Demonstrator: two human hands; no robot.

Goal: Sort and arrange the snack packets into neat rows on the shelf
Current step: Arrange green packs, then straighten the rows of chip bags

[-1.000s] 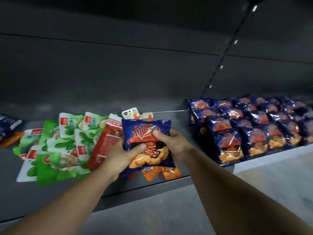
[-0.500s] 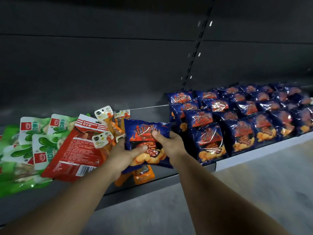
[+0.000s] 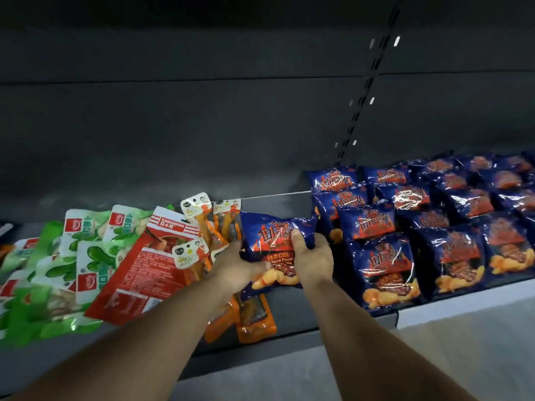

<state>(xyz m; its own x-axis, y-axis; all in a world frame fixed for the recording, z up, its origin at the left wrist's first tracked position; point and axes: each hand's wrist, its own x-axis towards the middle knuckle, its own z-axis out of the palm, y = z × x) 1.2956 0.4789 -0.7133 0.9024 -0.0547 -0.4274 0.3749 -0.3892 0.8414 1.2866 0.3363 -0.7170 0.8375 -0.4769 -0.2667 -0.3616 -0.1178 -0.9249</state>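
A blue chip packet (image 3: 273, 238) is held above the dark shelf (image 3: 289, 316) with both hands. My left hand (image 3: 238, 267) grips its lower left side, thumb across the front. My right hand (image 3: 312, 256) grips its right side, thumb pressed on the front. Right beside it, rows of identical blue chip packets (image 3: 419, 227) lie overlapped on the shelf. Left of my hands lies a loose pile: a red packet (image 3: 144, 273), green packets (image 3: 78, 256) and orange stick packets (image 3: 252, 316), partly hidden under my left hand.
The grey back panel (image 3: 202, 140) of the shelf rises behind everything, with a slotted upright (image 3: 362, 102) above the blue rows. A pale floor (image 3: 463, 357) shows below the shelf's front edge at lower right. Bare shelf lies between the pile and the blue rows.
The blue packet and both hands have shifted right, from in front of the mixed pile to the left end of the blue rows. The view has turned right as well.
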